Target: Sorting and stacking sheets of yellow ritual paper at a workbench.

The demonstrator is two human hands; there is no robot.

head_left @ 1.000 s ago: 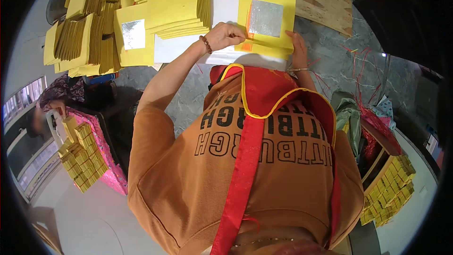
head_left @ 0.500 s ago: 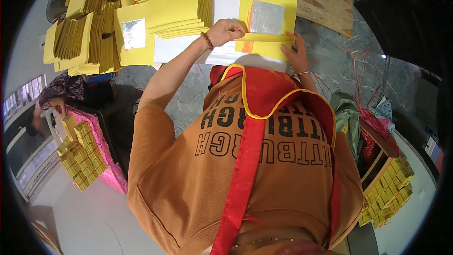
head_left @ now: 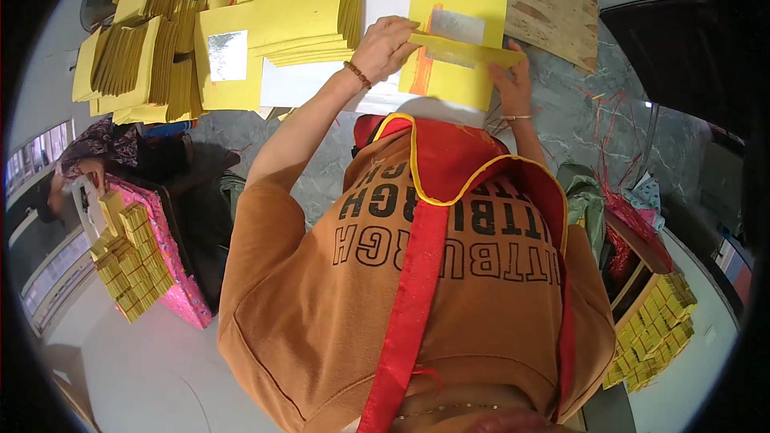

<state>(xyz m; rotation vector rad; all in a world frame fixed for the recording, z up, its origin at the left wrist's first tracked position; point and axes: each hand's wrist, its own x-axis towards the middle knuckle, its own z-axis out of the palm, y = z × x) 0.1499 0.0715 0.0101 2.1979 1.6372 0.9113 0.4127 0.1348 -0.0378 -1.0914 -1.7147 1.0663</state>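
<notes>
A narrow, long piece of yellow paper (head_left: 473, 50) spans the gap between my two hands, raised a little and tilted over a flat yellow sheet (head_left: 457, 90). My left hand (head_left: 385, 44), with a beaded bracelet at the wrist, pinches its left end. At the right end, my right hand (head_left: 513, 84) holds it between thumb and fingers. A silver foil patch (head_left: 461, 24) and an orange strip show on the yellow paper, partly covered by the held piece. Whether that piece is separate or a folded part of a sheet, I cannot tell.
Fanned stacks of yellow paper (head_left: 309, 16) fill the white table's left, beside a yellow sheet with silver foil (head_left: 228, 56). A plywood board (head_left: 549, 8) lies at far right. Bundled yellow packets (head_left: 136, 265) stand at left, near another person's hand (head_left: 94, 172); more packets (head_left: 654, 337) are at right.
Both hands have moved slightly away from me and lifted the yellow paper piece, which now tilts up off the sheet. My right hand has shifted to its right end.
</notes>
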